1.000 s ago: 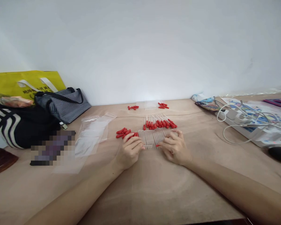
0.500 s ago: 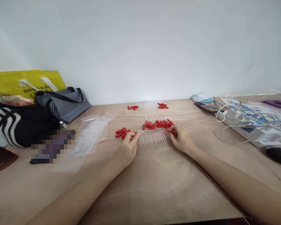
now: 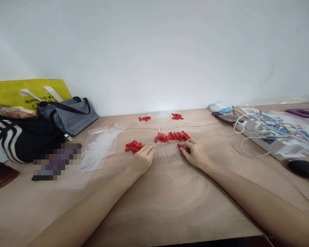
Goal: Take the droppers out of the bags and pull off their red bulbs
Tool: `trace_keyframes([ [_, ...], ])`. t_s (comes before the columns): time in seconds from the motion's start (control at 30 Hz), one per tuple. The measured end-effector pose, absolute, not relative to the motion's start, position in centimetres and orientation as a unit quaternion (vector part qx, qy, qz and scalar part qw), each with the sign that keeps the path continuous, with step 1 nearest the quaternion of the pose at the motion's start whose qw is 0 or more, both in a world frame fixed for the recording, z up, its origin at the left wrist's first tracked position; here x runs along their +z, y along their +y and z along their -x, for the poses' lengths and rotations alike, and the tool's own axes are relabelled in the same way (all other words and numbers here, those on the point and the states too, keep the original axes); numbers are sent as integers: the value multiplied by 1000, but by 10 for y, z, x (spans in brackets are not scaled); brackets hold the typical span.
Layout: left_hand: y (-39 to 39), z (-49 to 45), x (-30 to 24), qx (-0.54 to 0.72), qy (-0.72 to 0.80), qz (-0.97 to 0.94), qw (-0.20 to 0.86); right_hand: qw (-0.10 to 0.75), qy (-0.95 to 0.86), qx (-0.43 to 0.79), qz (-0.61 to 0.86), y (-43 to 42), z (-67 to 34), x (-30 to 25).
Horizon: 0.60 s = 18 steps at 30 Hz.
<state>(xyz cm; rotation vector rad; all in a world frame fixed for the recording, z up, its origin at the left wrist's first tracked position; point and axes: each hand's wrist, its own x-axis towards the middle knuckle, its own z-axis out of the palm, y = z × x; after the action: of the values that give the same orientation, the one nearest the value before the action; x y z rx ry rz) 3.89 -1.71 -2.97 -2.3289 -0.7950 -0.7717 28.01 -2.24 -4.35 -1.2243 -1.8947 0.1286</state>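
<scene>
A row of clear plastic dropper tubes (image 3: 167, 152) lies on the tan table between my hands. My left hand (image 3: 141, 159) has its fingers curled and pinched at the row's left end, beside a heap of loose red rubber bulbs (image 3: 133, 145). At the right end of the row, my right hand (image 3: 195, 153) pinches a red-capped dropper (image 3: 180, 145). Just behind lies a second row of droppers with red bulbs fitted (image 3: 172, 136).
Clear plastic bags (image 3: 100, 145) lie to the left, with a striped bag (image 3: 68, 115), a black bag (image 3: 23, 137) and a yellow bag (image 3: 20, 91) behind. More tubes and bulbs (image 3: 167, 116) sit by the wall. White cables (image 3: 267, 137), papers and a black mouse (image 3: 302, 168) fill the right.
My hands moved apart from the middle of the tube row to its two ends. The right hand went up to the back row with a red-capped dropper and has come slightly back.
</scene>
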Motion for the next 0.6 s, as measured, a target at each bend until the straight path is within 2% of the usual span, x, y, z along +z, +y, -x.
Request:
trace_keyframes([
  [0.17, -24, -42, -31, -234, -303, 884, 267, 460, -732, 56, 499, -21, -273, -45],
  [0.33, -30, -44, -29, -261, -288, 884, 258, 482, -716, 37, 504, -16, -269, -45],
  [0.6, -38, -41, -29, -332, -321, 875, 147, 402, -708, -51, 578, 16, -263, -33],
])
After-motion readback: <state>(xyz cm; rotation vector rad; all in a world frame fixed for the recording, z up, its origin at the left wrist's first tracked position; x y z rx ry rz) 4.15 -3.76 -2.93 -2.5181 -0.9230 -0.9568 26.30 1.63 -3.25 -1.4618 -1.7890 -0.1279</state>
